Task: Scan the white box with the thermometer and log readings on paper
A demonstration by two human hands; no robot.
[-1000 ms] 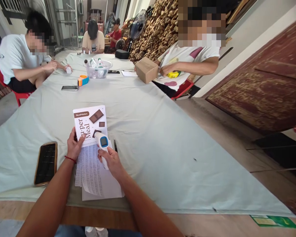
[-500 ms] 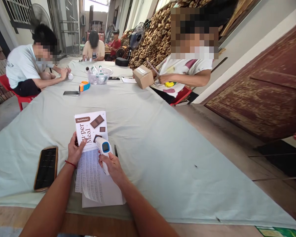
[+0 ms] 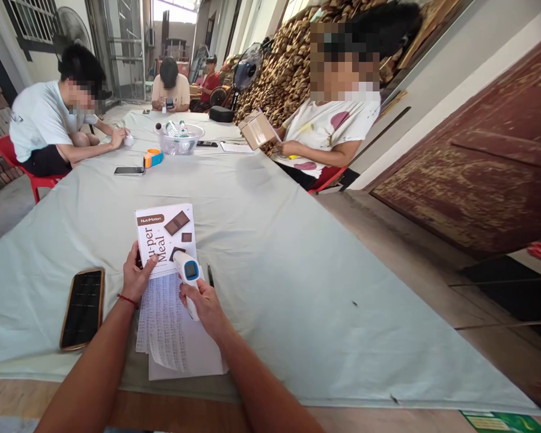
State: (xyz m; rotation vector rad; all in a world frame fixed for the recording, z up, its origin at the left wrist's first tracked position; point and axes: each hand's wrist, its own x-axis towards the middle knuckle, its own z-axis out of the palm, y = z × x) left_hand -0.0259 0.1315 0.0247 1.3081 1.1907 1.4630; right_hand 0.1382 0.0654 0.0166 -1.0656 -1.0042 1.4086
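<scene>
My left hand (image 3: 137,273) grips the lower left side of a white box (image 3: 166,231) printed with brown chocolate pieces and "NutriMotion". A white infrared thermometer (image 3: 187,264) with a blue-rimmed screen is in my right hand (image 3: 202,300), its fingers wrapped round the handle. The thermometer's front end is over the box's lower right part; I cannot tell whether they touch. Beneath both hands lie printed sheets of paper (image 3: 171,331). A dark pen (image 3: 210,275) rests just right of the thermometer. Left of my left forearm lies a phone (image 3: 82,310) in a brown-edged case.
A pale cloth covers the table (image 3: 297,313). Farther off are a second phone (image 3: 129,171), an orange and blue object (image 3: 153,157) and a plastic basin (image 3: 180,142) with bottles. Several people sit around; the person at right holds a cardboard box (image 3: 256,128).
The person at right has tilted and raised the cardboard box. My hands, the white box and the thermometer keep nearly the same positions.
</scene>
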